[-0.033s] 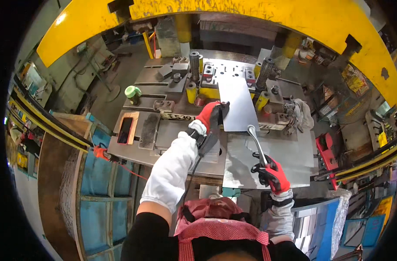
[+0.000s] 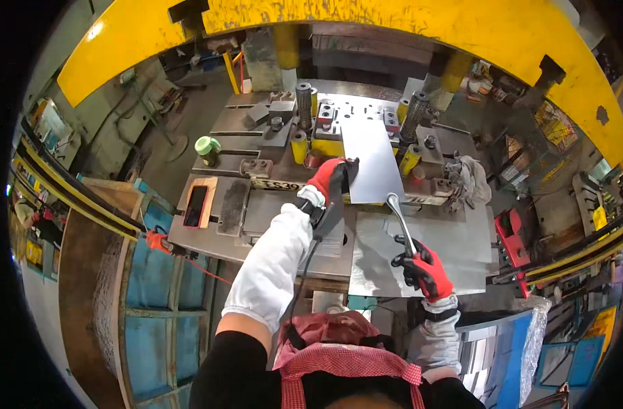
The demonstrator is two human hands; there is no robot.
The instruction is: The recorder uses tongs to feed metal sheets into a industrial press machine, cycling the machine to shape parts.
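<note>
Your L hand (image 2: 330,178) clamped on metal sheet (image 2: 371,163), L edge | R hand (image 2: 427,273) gripping tool (image 2: 403,222), tip at near-R corner | far end over die (image 2: 356,109) | prob. positioning; next likely needs steady guiding

My right hand (image 2: 428,271) has moved slightly forward, carrying the tool (image 2: 402,222) with it. The metal sheet (image 2: 374,165) at the tool's round end seems to have slid a touch farther from me, though the shift is slight.
</note>
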